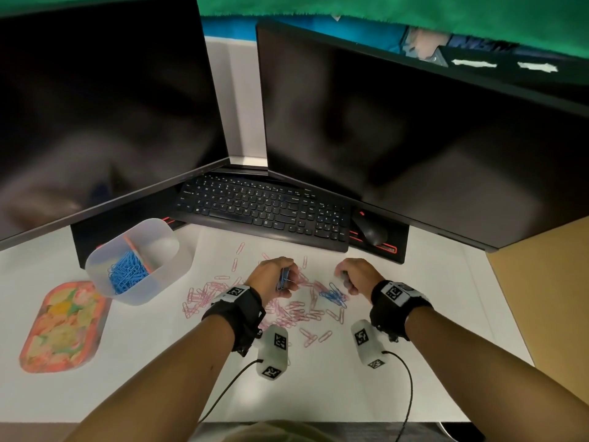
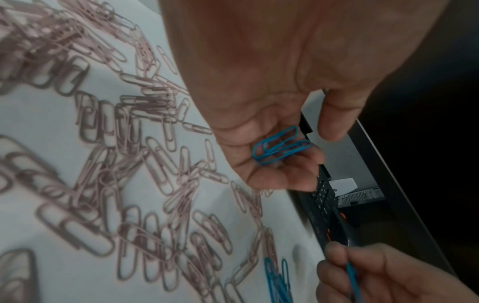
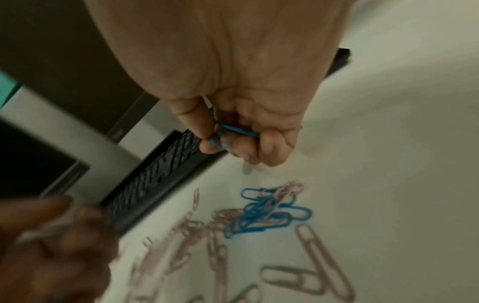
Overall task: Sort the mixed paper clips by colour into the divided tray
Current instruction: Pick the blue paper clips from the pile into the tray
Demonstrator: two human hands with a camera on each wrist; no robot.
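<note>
Pink paper clips (image 1: 287,309) lie scattered over the white desk, with a small cluster of blue clips (image 1: 333,295) among them at the right. My left hand (image 1: 280,277) hovers above the pile and cups blue clips (image 2: 281,147) in its curled fingers. My right hand (image 1: 350,275) is beside the blue cluster and pinches a blue clip (image 3: 230,133) between thumb and fingers. The translucent divided tray (image 1: 165,269) stands at the left, with blue clips (image 1: 127,271) in its near compartment; the far compartment looks empty.
A black keyboard (image 1: 264,212) and mouse (image 1: 369,231) lie just beyond the clips, under two dark monitors (image 1: 414,138). A floral lid or tin (image 1: 60,327) rests at the front left. Cables run from my wrist cameras toward the desk's near edge.
</note>
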